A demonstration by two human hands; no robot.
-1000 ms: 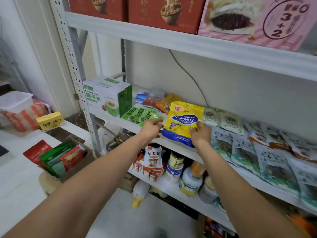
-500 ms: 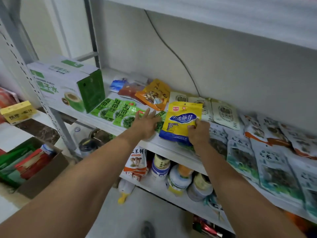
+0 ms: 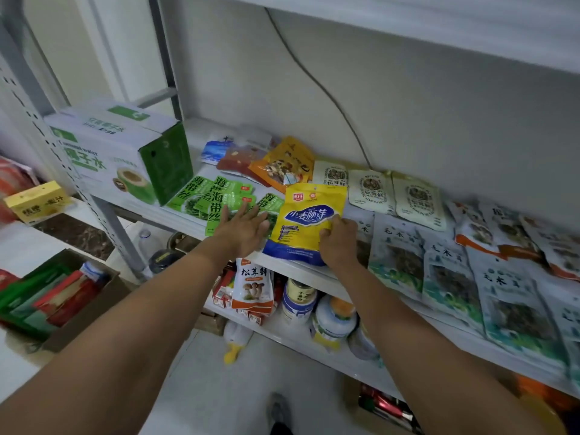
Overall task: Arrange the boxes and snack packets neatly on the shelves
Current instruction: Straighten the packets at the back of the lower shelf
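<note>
White metal shelf point(image 3: 182, 219) against a pale wall, middle level. Yellow packet point(image 3: 309, 224) with a blue label reading 小麦胚芽 lies at the shelf's front edge. The right hand point(image 3: 340, 243) holds it, fingers curled and clamped on its lower right side. Left hand point(image 3: 243, 229) is just left of the packet, fingers straight and spread, pressed flat on green packets point(image 3: 216, 199) marked 海带丝. Left of those fingers is a green-white box point(image 3: 116, 158) printed 椰子水. Beyond the right fingers are an orange nut packet point(image 3: 285, 163) and beige packets point(image 3: 373, 191) reading 松茸鲜. Right of the right fingers lie pale packets point(image 3: 398, 255) reading 毛木耳, overlapping. On the shelf below the hands are an orange-white pouch point(image 3: 252, 284), also 松茸鲜, and jars point(image 3: 299, 298), labels unreadable.
</note>
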